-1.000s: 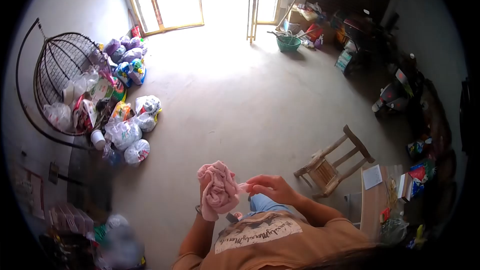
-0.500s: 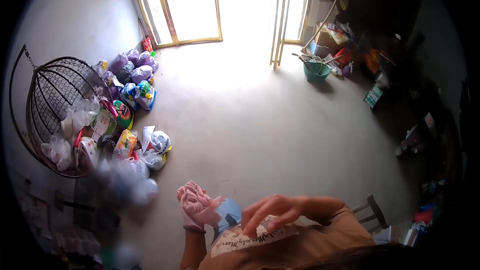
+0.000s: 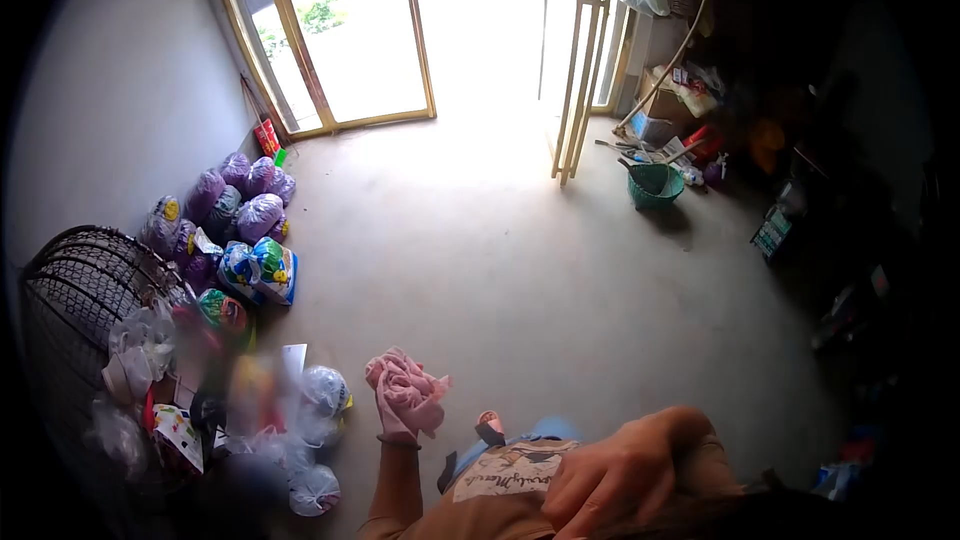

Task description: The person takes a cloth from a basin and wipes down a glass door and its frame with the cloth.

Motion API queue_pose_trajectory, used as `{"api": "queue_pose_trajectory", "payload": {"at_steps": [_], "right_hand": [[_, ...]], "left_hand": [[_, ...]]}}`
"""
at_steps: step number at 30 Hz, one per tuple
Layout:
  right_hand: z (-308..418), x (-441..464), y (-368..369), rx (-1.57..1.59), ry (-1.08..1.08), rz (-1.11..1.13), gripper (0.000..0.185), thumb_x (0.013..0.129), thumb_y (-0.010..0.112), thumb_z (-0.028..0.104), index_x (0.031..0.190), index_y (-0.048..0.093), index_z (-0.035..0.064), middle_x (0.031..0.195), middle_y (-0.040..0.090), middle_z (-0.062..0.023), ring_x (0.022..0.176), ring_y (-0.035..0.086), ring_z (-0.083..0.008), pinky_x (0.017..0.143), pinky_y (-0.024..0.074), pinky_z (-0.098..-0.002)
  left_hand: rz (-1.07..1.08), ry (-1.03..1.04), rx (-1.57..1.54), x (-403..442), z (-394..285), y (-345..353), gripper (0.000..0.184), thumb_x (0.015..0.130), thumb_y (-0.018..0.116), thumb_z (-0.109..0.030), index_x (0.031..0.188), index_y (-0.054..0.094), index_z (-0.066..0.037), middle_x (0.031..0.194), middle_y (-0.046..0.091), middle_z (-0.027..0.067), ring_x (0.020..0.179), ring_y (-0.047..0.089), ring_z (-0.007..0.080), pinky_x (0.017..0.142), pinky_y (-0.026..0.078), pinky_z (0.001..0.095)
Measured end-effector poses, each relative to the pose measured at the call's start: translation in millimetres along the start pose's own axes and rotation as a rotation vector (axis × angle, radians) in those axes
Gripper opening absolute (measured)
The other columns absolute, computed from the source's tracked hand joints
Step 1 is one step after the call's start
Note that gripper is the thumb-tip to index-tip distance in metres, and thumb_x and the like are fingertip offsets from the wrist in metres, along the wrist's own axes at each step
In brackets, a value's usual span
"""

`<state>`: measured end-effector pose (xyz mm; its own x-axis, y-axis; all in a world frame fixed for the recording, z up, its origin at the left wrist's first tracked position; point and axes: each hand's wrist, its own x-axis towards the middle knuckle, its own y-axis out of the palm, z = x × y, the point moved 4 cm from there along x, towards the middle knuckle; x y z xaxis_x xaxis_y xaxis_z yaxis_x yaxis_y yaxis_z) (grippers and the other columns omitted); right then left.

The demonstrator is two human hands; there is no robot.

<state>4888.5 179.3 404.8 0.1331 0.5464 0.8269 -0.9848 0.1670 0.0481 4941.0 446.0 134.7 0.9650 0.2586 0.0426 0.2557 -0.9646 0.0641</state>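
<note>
A crumpled pink cloth is bunched in my left hand, which is raised out in front of me on the left. The fingers are mostly hidden by its folds, and a dark band circles the wrist. My right hand hangs close in front of my brown shirt, large in the lower view. Its fingers are bent and slightly apart, with nothing visible in them; the tips are hard to make out. Below, one foot in a shoe shows beside the shirt's printed panel.
Purple bags and other plastic bags are piled along the left wall by a hanging wicker chair. Glass doors stand at the far end. A green basket and clutter line the right side.
My right hand has moved right and closer to the camera, its fingers now pointing down. The pink cloth stays in my left hand, shifted slightly right. The view has tilted up.
</note>
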Motion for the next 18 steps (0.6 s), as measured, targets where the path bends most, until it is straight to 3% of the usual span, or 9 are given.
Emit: {"api": "queue_pose_trajectory", "payload": {"at_steps": [3, 5, 6, 10, 11, 13, 15, 16, 18], "right_hand": [[4.4, 17.8, -77.3, 0.043, -0.020, 0.025, 0.053, 0.094, 0.075, 0.030, 0.125, 0.064, -0.0126, 0.107, 0.068, -0.0271, 0.080, 0.067, -0.0360, 0.066, 0.0543, -0.0428], [2.8, 8.5, -142.1, 0.145, 0.007, 0.141, 0.056, 0.097, 0.069, 0.031, 0.130, 0.060, -0.0134, 0.111, 0.065, -0.0292, 0.090, 0.067, -0.0387, 0.075, 0.0534, -0.0460], [2.0, 0.3, -169.6, 0.195, 0.043, 0.149, 0.057, 0.099, 0.067, 0.033, 0.131, 0.059, -0.0134, 0.110, 0.065, -0.0284, 0.092, 0.067, -0.0380, 0.079, 0.0525, -0.0461], [-17.9, -80.1, -321.9, 0.196, 0.476, -0.370, 0.059, 0.098, 0.066, 0.044, 0.125, 0.067, -0.0083, 0.091, 0.069, -0.0190, 0.085, 0.067, -0.0256, 0.087, 0.0493, -0.0403], [-20.5, -95.8, -368.4, -0.190, 0.864, -0.658, 0.050, 0.097, 0.067, 0.042, 0.123, 0.071, 0.0003, 0.094, 0.072, -0.0150, 0.086, 0.068, -0.0196, 0.088, 0.0504, -0.0394], [-47.9, -136.6, -466.7, -1.017, 1.263, -0.556, 0.031, 0.095, 0.070, 0.034, 0.110, 0.076, 0.0078, 0.094, 0.075, -0.0107, 0.084, 0.070, -0.0205, 0.084, 0.0530, -0.0372], [-63.5, -152.8, -539.7, -1.441, 1.420, -0.269, 0.023, 0.094, 0.072, 0.029, 0.102, 0.076, 0.0080, 0.094, 0.075, -0.0104, 0.081, 0.070, -0.0254, 0.080, 0.0548, -0.0363], [-65.2, -119.8, -569.9, -1.195, 1.299, -0.418, 0.014, 0.092, 0.073, 0.022, 0.091, 0.073, 0.0076, 0.088, 0.074, -0.0084, 0.073, 0.068, -0.0309, 0.070, 0.0551, -0.0352], [-76.9, -65.3, -632.8, -1.301, 1.152, -0.372, 0.013, 0.092, 0.074, 0.020, 0.089, 0.072, 0.0074, 0.085, 0.073, -0.0079, 0.072, 0.068, -0.0299, 0.066, 0.0541, -0.0348]], "left_hand": [[0.112, -0.266, -0.399, 88.1, -48.6, 71.5, 0.065, 0.066, 0.088, -0.009, 0.117, 0.048, -0.010, 0.110, 0.058, 0.0058, 0.098, 0.060, 0.0181, 0.087, 0.054, 0.0334], [0.236, -0.058, -0.184, 153.7, -67.1, 108.9, 0.062, 0.066, 0.088, -0.014, 0.116, 0.052, -0.009, 0.111, 0.060, 0.0062, 0.100, 0.061, 0.0186, 0.089, 0.053, 0.0340], [0.275, 0.233, 0.172, 185.4, -76.5, 123.2, 0.060, 0.066, 0.089, -0.018, 0.114, 0.054, -0.007, 0.110, 0.062, 0.0065, 0.099, 0.060, 0.0179, 0.089, 0.052, 0.0338], [0.300, -0.174, -0.351, 286.2, -45.8, 159.1, 0.066, 0.070, 0.088, -0.017, 0.124, 0.051, -0.009, 0.117, 0.064, 0.0075, 0.107, 0.061, 0.0183, 0.098, 0.052, 0.0340], [0.292, -0.204, -0.475, 312.2, -39.2, 166.5, 0.067, 0.072, 0.088, -0.016, 0.126, 0.049, -0.010, 0.118, 0.063, 0.0077, 0.107, 0.061, 0.0187, 0.095, 0.053, 0.0337], [0.215, -0.217, -0.553, 371.6, -20.1, 174.0, 0.065, 0.076, 0.086, -0.015, 0.128, 0.047, -0.010, 0.118, 0.062, 0.0080, 0.106, 0.062, 0.0189, 0.091, 0.056, 0.0332], [0.075, -0.235, -0.427, 428.3, 8.9, 157.7, 0.058, 0.081, 0.083, -0.017, 0.127, 0.048, -0.010, 0.117, 0.062, 0.0082, 0.105, 0.062, 0.0187, 0.086, 0.058, 0.0331], [-0.006, -0.266, -0.488, 453.1, 29.3, 143.5, 0.045, 0.088, 0.077, -0.018, 0.123, 0.050, -0.010, 0.113, 0.062, 0.0079, 0.102, 0.063, 0.0171, 0.083, 0.059, 0.0333], [0.019, -0.050, -0.128, 489.7, 35.7, 112.8, 0.036, 0.092, 0.073, -0.018, 0.119, 0.052, -0.009, 0.111, 0.062, 0.0078, 0.100, 0.063, 0.0170, 0.082, 0.059, 0.0336]]}}
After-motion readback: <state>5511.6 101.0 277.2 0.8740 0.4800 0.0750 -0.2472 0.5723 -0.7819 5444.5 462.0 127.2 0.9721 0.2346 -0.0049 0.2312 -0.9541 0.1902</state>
